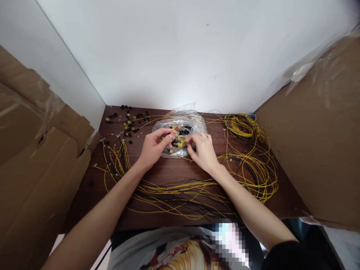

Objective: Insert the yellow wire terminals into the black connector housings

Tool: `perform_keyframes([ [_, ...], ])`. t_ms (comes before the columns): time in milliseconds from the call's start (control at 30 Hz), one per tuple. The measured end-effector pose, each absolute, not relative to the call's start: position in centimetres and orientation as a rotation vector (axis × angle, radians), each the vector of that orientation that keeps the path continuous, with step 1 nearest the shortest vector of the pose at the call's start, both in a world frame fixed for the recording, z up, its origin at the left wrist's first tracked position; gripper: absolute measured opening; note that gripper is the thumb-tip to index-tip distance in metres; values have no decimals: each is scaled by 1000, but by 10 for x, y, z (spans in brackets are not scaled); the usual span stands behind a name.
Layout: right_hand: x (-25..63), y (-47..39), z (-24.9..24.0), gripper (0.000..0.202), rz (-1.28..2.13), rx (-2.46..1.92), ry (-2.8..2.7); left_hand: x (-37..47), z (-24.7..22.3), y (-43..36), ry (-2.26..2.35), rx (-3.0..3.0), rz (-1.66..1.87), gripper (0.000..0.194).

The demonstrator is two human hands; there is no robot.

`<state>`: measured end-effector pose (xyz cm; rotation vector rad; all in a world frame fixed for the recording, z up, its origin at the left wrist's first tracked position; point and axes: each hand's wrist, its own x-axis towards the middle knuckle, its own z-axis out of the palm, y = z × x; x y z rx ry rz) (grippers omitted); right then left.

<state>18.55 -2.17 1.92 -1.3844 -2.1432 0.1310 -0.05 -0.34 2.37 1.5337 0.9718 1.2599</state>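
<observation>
Since these parts are so tiny, I'd use a light pinch and work low over the clear plastic bag [199, 120], so anything dropped lands back there. Hold a piece by its solid body; tugging on a thin yellow strand [182, 156] is asking for trouble, and forearms [244, 198] could easily snag the long wires [182, 186] along the near edge of the worktop [168, 170].

Right now the left hand [153, 148] has thumb and forefinger bent toward each other at the bag's left side, and the right hand [205, 152] has its fingers curled in at the right side. Honestly can't tell if either is actually gripping anything, the tips are too small in this view.

The black and yellow parts [180, 143] are heaped at the bag, midway along the worktop and toward its far edge. Short, stubby bits, all jumbled. More loose pieces [128, 128] lie by the far left corner, and a yellow-and-black coil [243, 127] sits near the far right one.
</observation>
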Motion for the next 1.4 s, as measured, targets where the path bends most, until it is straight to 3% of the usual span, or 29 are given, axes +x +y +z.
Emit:
perform_keyframes([
  [633,189,-22,23,22,166,-1516,-2213,4,31,-10,1044,1491,1151,24],
  [1133,189,-21,18,17,196,-1470,-2196,4,29,-9,1058,1519,1160,25],
  [1400,184,-27,32,17,94,-1335,-1887,5,29,-8,1100,1557,1135,25],
])
